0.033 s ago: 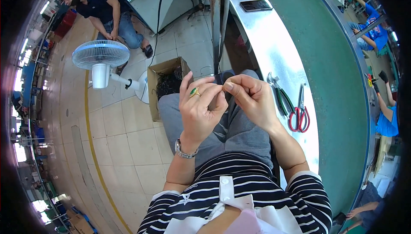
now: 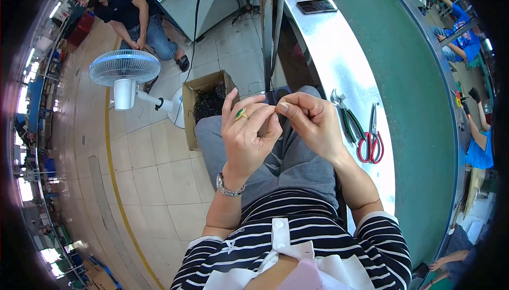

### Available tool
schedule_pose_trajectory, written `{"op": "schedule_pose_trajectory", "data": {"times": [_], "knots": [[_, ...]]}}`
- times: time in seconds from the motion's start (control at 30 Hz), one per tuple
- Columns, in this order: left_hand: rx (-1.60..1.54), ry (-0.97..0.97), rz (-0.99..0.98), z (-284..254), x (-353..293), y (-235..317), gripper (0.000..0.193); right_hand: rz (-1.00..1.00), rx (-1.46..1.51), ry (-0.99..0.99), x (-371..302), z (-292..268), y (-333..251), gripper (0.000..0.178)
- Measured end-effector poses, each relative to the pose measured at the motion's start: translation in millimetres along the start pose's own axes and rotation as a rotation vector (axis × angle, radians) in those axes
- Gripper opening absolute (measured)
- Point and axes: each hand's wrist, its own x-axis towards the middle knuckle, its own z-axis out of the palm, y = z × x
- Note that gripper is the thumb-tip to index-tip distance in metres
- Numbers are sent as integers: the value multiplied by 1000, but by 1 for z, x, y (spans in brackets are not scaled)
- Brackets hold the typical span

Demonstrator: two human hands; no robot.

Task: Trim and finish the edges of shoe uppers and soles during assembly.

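Observation:
Above my lap, my left hand and my right hand meet at the fingertips. Thumb and index finger of the right one are pinched together beside the left fingertips. Whatever lies between them is too small or hidden to make out. The left hand's thumb and index are bent toward each other, its other fingers partly raised; it wears a green-stoned ring. To the right of my right hand, green-handled pliers and red-handled scissors lie on a shiny metal bench.
Beyond my left hand stands an open cardboard box holding tangled black wires. A standing fan is farther left, near a crouching person. A phone lies on the bench, beside a green belt surface. A metal post rises ahead.

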Motion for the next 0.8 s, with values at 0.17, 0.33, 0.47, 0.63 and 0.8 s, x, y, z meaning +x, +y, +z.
{"op": "schedule_pose_trajectory", "data": {"times": [0.17, 0.33, 0.47, 0.63, 0.8], "knots": [[48, -36, 27, 0, 0, 1, 11, -131, -297, 5, 2, -5, 1, 11], [13, -59, -7, -4, 2, 0, 9, -177, -279, -55, 0, -10, 4, 13], [-402, -104, -351, -4, -3, -8, 5, 157, 181, 13, 9, -25, -3, 16], [-900, -176, -614, 0, -12, -7, 16, 245, 386, -117, 8, -23, 8, 19], [-1006, -188, -709, 3, -15, -8, 16, 272, 371, -136, 7, -18, 6, 20]]}}
